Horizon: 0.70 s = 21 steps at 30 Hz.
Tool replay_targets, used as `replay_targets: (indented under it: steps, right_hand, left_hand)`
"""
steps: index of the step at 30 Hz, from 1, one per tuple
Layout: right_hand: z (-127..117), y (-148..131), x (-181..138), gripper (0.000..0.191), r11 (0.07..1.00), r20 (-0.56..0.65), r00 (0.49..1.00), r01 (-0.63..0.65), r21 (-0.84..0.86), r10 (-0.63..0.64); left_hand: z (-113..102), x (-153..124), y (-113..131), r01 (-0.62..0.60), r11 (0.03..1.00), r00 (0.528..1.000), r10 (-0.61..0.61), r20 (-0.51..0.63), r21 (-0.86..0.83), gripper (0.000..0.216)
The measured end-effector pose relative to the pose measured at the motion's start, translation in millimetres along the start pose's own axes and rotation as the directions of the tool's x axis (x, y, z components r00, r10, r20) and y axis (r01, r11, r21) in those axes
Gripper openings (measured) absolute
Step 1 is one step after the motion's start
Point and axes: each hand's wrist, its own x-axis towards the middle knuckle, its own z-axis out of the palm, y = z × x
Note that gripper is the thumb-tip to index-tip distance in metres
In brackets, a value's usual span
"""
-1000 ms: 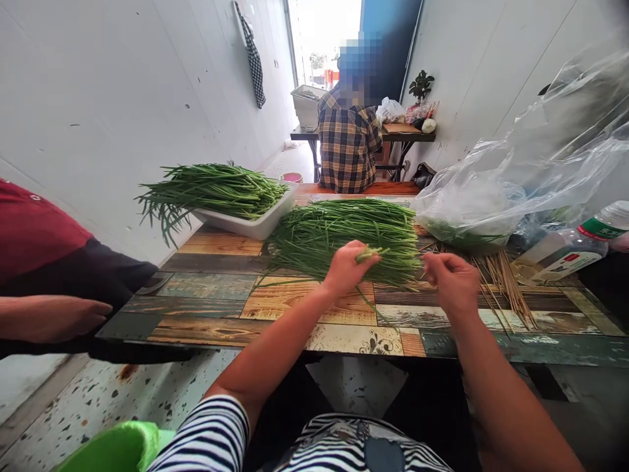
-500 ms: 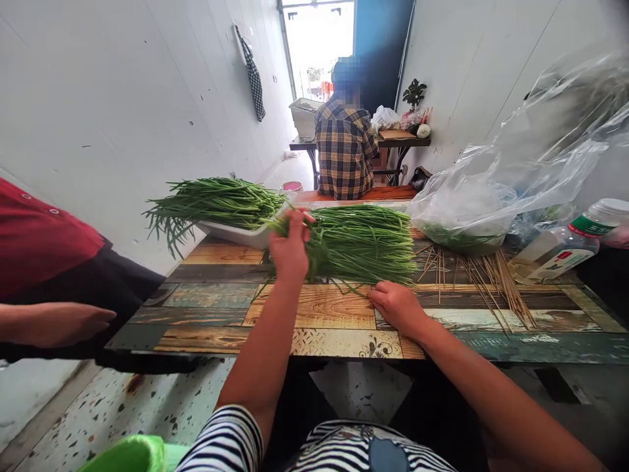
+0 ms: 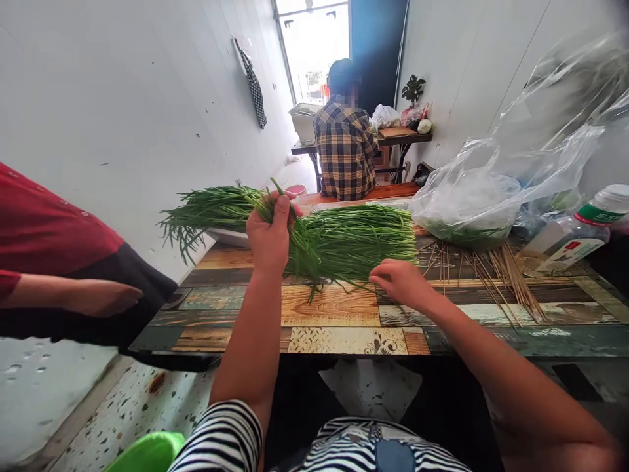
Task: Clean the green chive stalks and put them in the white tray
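Observation:
My left hand (image 3: 270,229) is closed round a bunch of green chives (image 3: 307,249), raised over the table. Their stem ends stick up past my thumb, and the leaves hang down to the right. Beneath and beside them lies a wide pile of chives (image 3: 363,236) with the stems towards the right. My right hand (image 3: 399,282) is at the near right edge of this pile, fingertips pressed together; what they hold, if anything, is hidden. Behind my left hand, more chives (image 3: 211,203) fill a white tray (image 3: 230,237), mostly covered from view.
Thin wooden skewers (image 3: 511,282) lie scattered on the right of the table (image 3: 334,308). Beyond them stand a clear plastic bag (image 3: 472,196) with greens inside and a bottle (image 3: 574,229). A person in red (image 3: 54,229) stands at the left; another in plaid (image 3: 344,151) sits ahead.
My left hand has moved slightly left and up, with the bunch of chives now hanging more clearly from it. My right hand has lifted a little. The standing person's hand has shifted right.

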Motion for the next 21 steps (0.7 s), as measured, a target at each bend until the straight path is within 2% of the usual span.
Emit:
replay_targets:
  steps: [2, 4, 6, 9, 11, 13, 16, 18, 19, 21]
  right_hand:
    - [4.7, -13.5, 15.2, 0.015, 0.998, 0.123, 0.992, -0.014, -0.066, 0.022]
    - [16.2, -23.6, 29.2, 0.015, 0.994, 0.166, 0.985, -0.033, -0.105, 0.05]
    - [30.5, -30.6, 41.6, 0.016, 0.996, 0.123, 0.991, -0.034, -0.076, 0.044]
    - [50.5, -38.1, 58.2, 0.036, 0.999, 0.01, 1.0, 0.005, 0.053, -0.006]
    - [61.7, -40.0, 67.2, 0.028, 0.991, -0.017, 0.998, 0.056, 0.121, -0.054]
    - [71.2, -36.8, 73.2, 0.018, 0.985, -0.023, 0.996, 0.091, 0.147, -0.089]
    - [81.2, -20.9, 74.4, 0.027, 0.983, -0.041, 0.995, 0.099, 0.156, -0.094]
    - [83.8, -7.3, 70.9, 0.026, 0.982, -0.043, 0.995, 0.097, 0.164, -0.091]
    - [83.8, -1.5, 68.6, 0.025, 0.983, -0.039, 0.995, 0.094, 0.16, -0.089]
    - [82.5, 5.8, 64.5, 0.023, 0.989, -0.035, 0.997, 0.08, 0.128, -0.076]
  left_hand:
    - [-1.1, 1.0, 2.0, -0.004, 1.0, 1.0, 0.004, -0.01, 0.001, 0.023]
    - [-3.2, 3.1, 4.3, -0.006, 1.0, 1.0, 0.006, -0.011, 0.008, 0.023]
    - [-6.2, 4.9, 5.5, -0.005, 1.0, 1.0, 0.005, -0.003, 0.017, 0.023]
    - [-9.2, 5.3, 6.4, -0.016, 1.0, 1.0, 0.016, 0.011, 0.017, 0.024]
    - [-9.2, 4.3, 9.1, -0.021, 1.0, 1.0, 0.021, 0.016, 0.009, 0.024]
    - [-9.5, 4.4, 15.1, -0.02, 1.0, 1.0, 0.02, 0.001, 0.009, 0.026]
    - [-18.8, 12.1, 28.5, -0.039, 0.999, 0.997, 0.04, -0.065, 0.025, 0.03]
    - [-33.7, 23.5, 36.6, -0.079, 0.996, 0.992, 0.082, -0.097, 0.038, 0.032]
    - [-43.0, 30.3, 39.4, -0.103, 0.994, 0.99, 0.107, -0.094, 0.048, 0.033]
    - [-60.6, 43.5, 41.6, -0.137, 0.984, 0.99, 0.14, -0.015, 0.11, 0.034]
